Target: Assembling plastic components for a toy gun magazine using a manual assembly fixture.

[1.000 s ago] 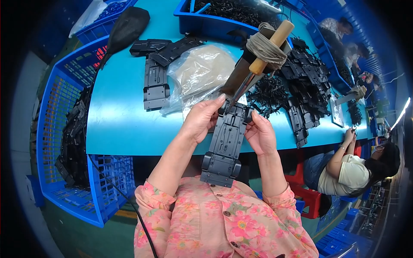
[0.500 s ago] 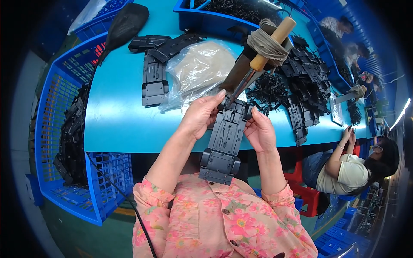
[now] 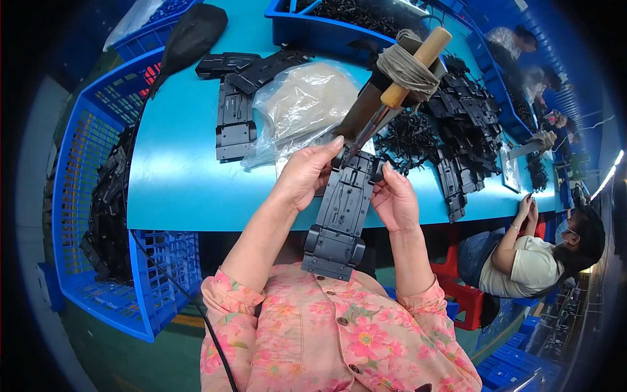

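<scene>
A turquoise table (image 3: 173,179) spreads at twelve o'clock, with a blue crate (image 3: 142,294) at ten. A black heap of parts (image 3: 467,108) lies at one o'clock, a few loose parts (image 3: 236,111) at eleven; which are finished, I can't tell. One black part (image 3: 343,202) looks mid-work to me, not yet set down, held at twelve just beneath a wooden-handled tool (image 3: 415,68). The left hand (image 3: 307,171) and right hand (image 3: 395,196) both grasp its far end.
</scene>
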